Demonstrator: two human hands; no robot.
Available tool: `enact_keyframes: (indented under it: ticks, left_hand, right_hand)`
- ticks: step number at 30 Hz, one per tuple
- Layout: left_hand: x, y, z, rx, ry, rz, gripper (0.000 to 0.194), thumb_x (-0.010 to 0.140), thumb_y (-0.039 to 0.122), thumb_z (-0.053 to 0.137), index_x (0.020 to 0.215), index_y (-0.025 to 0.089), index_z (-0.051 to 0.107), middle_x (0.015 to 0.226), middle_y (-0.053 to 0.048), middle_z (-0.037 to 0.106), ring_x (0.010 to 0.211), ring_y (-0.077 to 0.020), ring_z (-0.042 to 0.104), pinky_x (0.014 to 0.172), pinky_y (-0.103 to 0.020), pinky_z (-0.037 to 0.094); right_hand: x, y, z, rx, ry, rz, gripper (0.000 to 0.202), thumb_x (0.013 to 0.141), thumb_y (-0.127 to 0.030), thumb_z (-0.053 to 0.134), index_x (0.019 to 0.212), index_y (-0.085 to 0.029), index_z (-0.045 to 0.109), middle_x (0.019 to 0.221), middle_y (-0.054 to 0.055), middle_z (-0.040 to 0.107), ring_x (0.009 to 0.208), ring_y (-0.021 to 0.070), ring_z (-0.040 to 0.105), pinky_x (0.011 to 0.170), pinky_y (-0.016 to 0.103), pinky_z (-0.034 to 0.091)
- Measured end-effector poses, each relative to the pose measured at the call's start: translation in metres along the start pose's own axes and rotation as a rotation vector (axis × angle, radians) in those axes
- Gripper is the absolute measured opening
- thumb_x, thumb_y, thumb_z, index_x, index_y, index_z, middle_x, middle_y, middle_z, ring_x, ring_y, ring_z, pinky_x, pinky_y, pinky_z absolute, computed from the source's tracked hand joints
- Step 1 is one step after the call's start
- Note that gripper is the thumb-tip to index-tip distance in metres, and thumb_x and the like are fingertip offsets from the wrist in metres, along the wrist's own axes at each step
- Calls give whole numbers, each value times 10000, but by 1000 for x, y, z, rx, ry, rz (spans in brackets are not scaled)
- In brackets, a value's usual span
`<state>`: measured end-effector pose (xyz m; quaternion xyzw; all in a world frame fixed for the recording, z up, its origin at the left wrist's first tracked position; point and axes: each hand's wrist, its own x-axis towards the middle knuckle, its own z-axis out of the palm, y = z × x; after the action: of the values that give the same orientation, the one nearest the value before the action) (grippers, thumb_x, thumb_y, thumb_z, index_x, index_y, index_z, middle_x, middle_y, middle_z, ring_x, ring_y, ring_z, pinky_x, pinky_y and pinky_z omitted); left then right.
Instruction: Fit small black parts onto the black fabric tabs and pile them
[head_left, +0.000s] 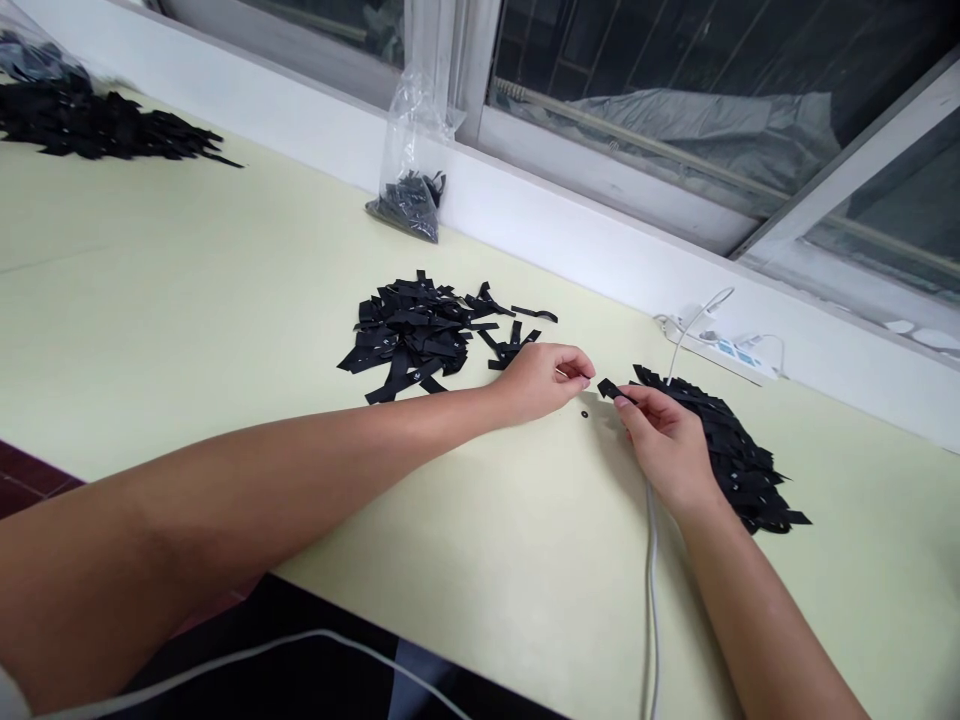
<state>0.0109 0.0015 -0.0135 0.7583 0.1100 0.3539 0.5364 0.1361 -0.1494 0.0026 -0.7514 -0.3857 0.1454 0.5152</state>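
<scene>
My right hand (667,435) pinches a short black fabric strip (609,389), its end pointing left. Just left of it, my left hand (546,380) is closed at the fingertips; what it pinches, if anything, is too small to tell. The two hands are slightly apart above the pale table. Below the gap between them lies a small dark ring (585,414). A loose pile of black strips (420,335) spreads beyond my left forearm, with a few stray strips (511,342) near my left wrist. Another pile (739,455) lies right of my right hand.
A clear plastic bag (411,190) with black pieces stands by the wall. At the far left is a large black heap (112,125). A white power strip (724,352) lies at the back right. A white cable (652,600) runs beneath my right hand toward the front edge.
</scene>
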Motion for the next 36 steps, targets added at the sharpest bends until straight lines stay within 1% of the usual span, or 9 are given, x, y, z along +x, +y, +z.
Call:
enact_keyframes:
  ticks: [5, 8, 14, 20, 26, 29, 32, 34, 36]
  left_hand:
    - [-1, 4, 0, 37, 7, -12, 91, 812, 140, 665, 860, 137, 742, 902, -64, 752, 818, -135, 683, 771, -269, 570]
    - [-1, 5, 0, 30, -12, -10, 99, 828, 122, 638, 855, 137, 732, 885, -52, 748, 822, -130, 678, 784, -268, 563]
    - [-1, 6, -1, -26, -51, -13, 93, 841, 143, 657, 923, 142, 702, 951, -48, 730, 877, -126, 666, 807, -264, 553]
    - [-1, 7, -1, 5, -28, -19, 122, 855, 116, 637, 949, 144, 709, 995, -60, 729, 904, -134, 666, 825, -280, 559]
    - [0, 5, -1, 105, -5, -5, 133, 849, 71, 613, 874, 144, 721, 938, -43, 735, 875, -132, 670, 819, -279, 554]
    - [-1, 6, -2, 127, -16, 25, 141, 850, 70, 600, 850, 152, 715, 919, -35, 725, 872, -134, 663, 800, -274, 552]
    - [-2, 8, -3, 108, -53, 102, 139, 850, 77, 597, 832, 154, 711, 966, -46, 690, 886, -133, 649, 787, -266, 554]
    - [-4, 11, -5, 113, -85, 154, 133, 852, 89, 605, 829, 160, 715, 1005, -51, 666, 909, -134, 639, 831, -283, 557]
    - [-5, 14, -5, 143, -116, 184, 121, 855, 112, 623, 840, 176, 725, 1072, -56, 653, 987, -151, 630, 901, -317, 548]
  right_hand:
    - [0, 3, 0, -25, -18, -8, 444, 761, -516, 714, 1008, -147, 728, 631, -13, 568, 533, 105, 423, 488, 247, 323]
    - [0, 4, 1, -37, -32, -26, 426, 783, -506, 704, 1018, -151, 728, 625, -22, 548, 527, 102, 408, 480, 246, 310]
    - [0, 4, 2, -81, -25, -66, 395, 794, -485, 687, 1001, -152, 736, 648, -9, 572, 546, 119, 455, 510, 264, 361]
    - [0, 6, 2, -130, -19, -71, 371, 814, -472, 671, 1013, -166, 740, 662, -4, 583, 555, 126, 474, 509, 266, 367]
    - [0, 7, 2, -148, -23, -86, 374, 823, -471, 663, 1029, -167, 738, 669, 0, 601, 563, 133, 490, 520, 272, 379]
    - [1, 9, 2, -158, -27, -77, 380, 828, -477, 660, 1035, -167, 735, 664, -1, 609, 561, 136, 499, 529, 277, 389]
    - [1, 11, 2, -171, -21, -98, 376, 834, -481, 662, 1036, -172, 736, 719, 16, 648, 600, 148, 535, 568, 290, 424]
    - [0, 11, 2, -190, -18, -119, 359, 842, -476, 659, 1034, -183, 739, 778, 30, 680, 640, 155, 561, 606, 301, 447]
    - [0, 10, 2, -212, -24, -142, 337, 854, -467, 650, 1030, -196, 744, 823, 38, 698, 662, 157, 573, 635, 308, 459]
